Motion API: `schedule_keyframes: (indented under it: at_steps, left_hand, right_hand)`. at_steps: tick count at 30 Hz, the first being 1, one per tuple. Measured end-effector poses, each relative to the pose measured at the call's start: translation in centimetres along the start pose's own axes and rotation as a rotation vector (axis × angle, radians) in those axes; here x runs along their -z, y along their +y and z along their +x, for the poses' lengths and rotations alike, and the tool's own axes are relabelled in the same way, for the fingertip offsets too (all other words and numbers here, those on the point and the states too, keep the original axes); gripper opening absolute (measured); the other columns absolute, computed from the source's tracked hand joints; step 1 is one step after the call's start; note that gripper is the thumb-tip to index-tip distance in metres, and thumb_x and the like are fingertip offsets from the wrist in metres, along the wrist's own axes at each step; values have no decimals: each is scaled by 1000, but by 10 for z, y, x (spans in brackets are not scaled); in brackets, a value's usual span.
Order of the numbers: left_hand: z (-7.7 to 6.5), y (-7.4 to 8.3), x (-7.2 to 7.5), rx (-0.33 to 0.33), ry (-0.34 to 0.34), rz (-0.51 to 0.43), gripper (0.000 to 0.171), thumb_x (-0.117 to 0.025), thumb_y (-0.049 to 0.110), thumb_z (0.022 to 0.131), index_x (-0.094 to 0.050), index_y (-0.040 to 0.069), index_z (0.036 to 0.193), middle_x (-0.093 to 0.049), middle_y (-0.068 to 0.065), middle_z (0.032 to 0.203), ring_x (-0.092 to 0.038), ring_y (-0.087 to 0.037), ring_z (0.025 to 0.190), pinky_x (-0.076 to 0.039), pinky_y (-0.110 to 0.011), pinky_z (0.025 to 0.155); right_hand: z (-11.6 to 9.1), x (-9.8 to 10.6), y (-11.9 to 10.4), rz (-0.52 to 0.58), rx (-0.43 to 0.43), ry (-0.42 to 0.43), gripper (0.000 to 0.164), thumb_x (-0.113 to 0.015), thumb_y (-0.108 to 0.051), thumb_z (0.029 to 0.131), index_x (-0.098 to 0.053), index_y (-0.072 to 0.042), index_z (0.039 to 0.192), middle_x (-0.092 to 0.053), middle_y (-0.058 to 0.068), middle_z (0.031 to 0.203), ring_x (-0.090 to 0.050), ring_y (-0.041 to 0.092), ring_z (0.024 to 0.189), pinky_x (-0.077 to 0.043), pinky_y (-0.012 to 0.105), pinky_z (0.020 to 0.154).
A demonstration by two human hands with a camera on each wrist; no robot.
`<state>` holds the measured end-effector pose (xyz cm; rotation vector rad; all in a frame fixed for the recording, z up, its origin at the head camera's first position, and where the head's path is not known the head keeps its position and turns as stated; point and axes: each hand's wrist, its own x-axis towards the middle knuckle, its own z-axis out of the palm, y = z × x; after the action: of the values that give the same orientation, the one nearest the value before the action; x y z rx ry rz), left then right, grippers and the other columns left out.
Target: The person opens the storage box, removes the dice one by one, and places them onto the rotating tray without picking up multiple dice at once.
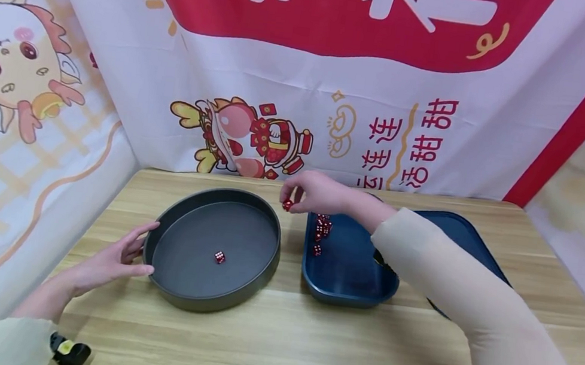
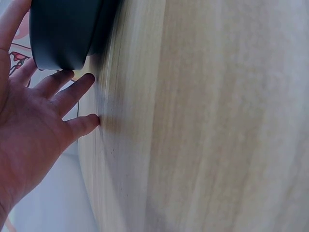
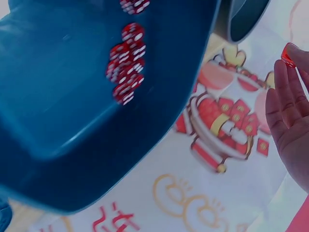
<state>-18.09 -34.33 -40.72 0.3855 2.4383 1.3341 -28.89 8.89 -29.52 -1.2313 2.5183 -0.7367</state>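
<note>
Well, from where I stand, the right hand (image 1: 318, 193) has its thumb and fingertips pinched together on a red die (image 1: 287, 205). That die is up off the table (image 1: 274, 343), over the gap between the dark pan (image 1: 183, 242) and the blue tray (image 1: 348, 267), close to the pan's right rim. A tip pinch suits so small a cube, I'd say: firm enough to stop it twisting, with the spare fingers kept out of the way.

Across from it, the left hand (image 1: 113, 258) spreads thumb and fingers at the pan's left side, holding no die; light, steady contact should do there, since a shove could slide the pan. One die (image 1: 219, 257) lies on the pan's floor, and the work looks like shifting dice singly between the two vessels. If so, clear both rims and let go low, so the cube doesn't bounce.

More dice (image 1: 323, 227) bunch along the tray's left side. The right sleeve (image 1: 439, 271) crosses above that tray, so a high elbow is best. Farther right sits another blue tray or lid (image 1: 455, 231); I can't tell which.
</note>
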Motion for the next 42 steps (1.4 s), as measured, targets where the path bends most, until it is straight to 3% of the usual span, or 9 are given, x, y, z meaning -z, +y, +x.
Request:
schedule_keyframes:
  at_steps: [22, 29, 42]
  left_hand:
    - [2, -1, 1, 6, -8, -7, 89, -68, 17, 93, -6, 17, 157, -6, -33, 155, -12, -53, 139, -23, -63, 104]
    - [0, 1, 2, 0, -7, 2, 89, -68, 15, 93, -6, 18, 157, -5, -35, 154, -11, -55, 138, -22, -63, 104]
    - [-1, 1, 2, -17, -6, -1, 89, -68, 14, 92, -7, 15, 157, -6, -35, 154, -13, -55, 137, -23, -63, 103]
  right_hand:
    - [72, -59, -27, 64, 30, -176, 14, -71, -7, 89, -69, -13, 102, -65, -2, 95, -57, 17, 86, -50, 22, 75]
    - [82, -75, -28, 77, 42, -222, 17, -70, -4, 89, -70, -4, 106, -65, -1, 94, -58, 16, 86, -49, 23, 76]
    - [88, -94, -21, 40, -1, -257, 12, -71, -3, 88, -70, -11, 96, -65, -2, 91, -58, 14, 83, -49, 21, 75]
